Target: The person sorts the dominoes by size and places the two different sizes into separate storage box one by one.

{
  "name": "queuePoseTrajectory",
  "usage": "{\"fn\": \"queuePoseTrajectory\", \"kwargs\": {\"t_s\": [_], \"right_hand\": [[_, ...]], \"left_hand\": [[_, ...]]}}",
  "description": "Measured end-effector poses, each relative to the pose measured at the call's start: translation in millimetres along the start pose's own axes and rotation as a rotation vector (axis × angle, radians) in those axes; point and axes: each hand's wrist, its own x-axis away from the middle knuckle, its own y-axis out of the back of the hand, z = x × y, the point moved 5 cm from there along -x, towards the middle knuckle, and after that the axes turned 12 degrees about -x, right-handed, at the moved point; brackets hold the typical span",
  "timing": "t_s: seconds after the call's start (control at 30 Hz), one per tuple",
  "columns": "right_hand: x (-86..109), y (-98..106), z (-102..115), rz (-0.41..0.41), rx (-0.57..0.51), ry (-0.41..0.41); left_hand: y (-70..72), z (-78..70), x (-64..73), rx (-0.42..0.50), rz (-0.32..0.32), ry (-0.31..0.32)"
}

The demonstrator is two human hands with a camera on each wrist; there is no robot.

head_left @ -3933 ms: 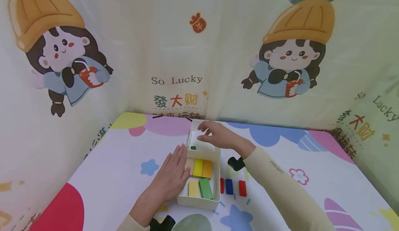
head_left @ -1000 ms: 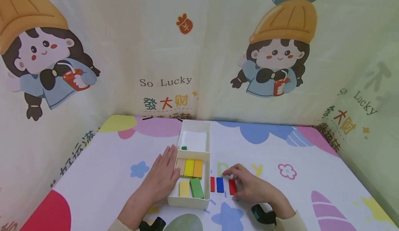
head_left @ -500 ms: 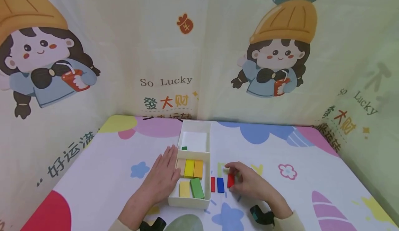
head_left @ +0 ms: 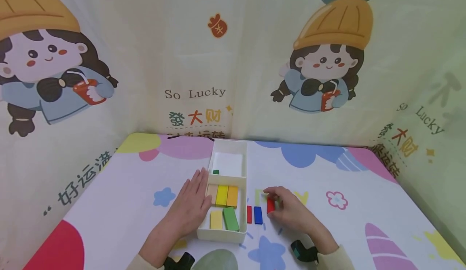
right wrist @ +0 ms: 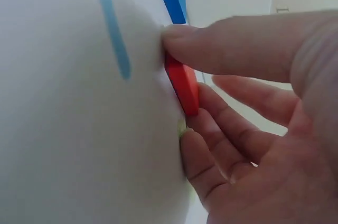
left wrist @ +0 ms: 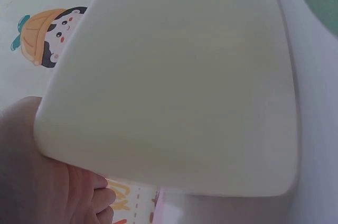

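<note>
My left hand [head_left: 190, 206] lies with straight fingers along the left side of a white two-compartment box [head_left: 221, 236]; the left wrist view is mostly filled by the box's outer wall [left wrist: 174, 86]. Right of the box, my right hand [head_left: 291, 210] pinches a red block [head_left: 270, 205] at its two ends on the table. In the right wrist view the thumb is at one end of this red block [right wrist: 182, 84], with fingertips at the other. To its left lie a blue block [head_left: 258, 215] and another red block [head_left: 249, 214], spaced apart in a row.
The near compartment holds a beige block [head_left: 212, 194], a yellow block [head_left: 222, 196], an orange block [head_left: 232, 196], a pale yellow block [head_left: 216, 220] and a green block [head_left: 231, 219]. A small dark green piece [head_left: 216, 172] sits in the far compartment. A printed curtain [head_left: 255, 59] hangs behind the table.
My right hand has come from over the far compartment to the rightmost red block, which has shifted slightly left and away from me. The left hand stays against the box.
</note>
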Motion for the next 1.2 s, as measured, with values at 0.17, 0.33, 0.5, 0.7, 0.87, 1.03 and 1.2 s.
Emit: {"fn": "queuePoseTrajectory", "kwargs": {"t_s": [0.17, 0.33, 0.5, 0.7, 0.87, 1.03, 1.2], "right_hand": [[0.1, 3, -3, -0.068, -0.040, -0.035], [-0.6, 9, -1, -0.104, -0.123, -0.009], [-2.0, 14, 7, -0.124, -0.167, 0.034], [-6.6, 19, 21, -0.131, -0.186, 0.164], [-14.5, 20, 33, -0.149, -0.169, 0.177], [-22.9, 22, 49, -0.158, -0.147, 0.212], [-33.6, 20, 65, -0.141, -0.132, 0.247]], "left_hand": [[-1.0, -1.5, -0.1, 0.013, -0.003, -0.004], [-1.8, -1.2, -0.1, -0.005, -0.006, 0.003], [-2.5, -0.9, 0.1, -0.001, -0.005, 0.003], [-1.6, -0.8, 0.2, -0.005, -0.020, -0.002], [-0.2, -0.5, 0.6, 0.001, -0.019, 0.004], [-0.8, -0.7, 0.7, 0.000, -0.010, -0.001], [-1.0, -0.1, 1.0, -0.007, -0.018, 0.002]]}}
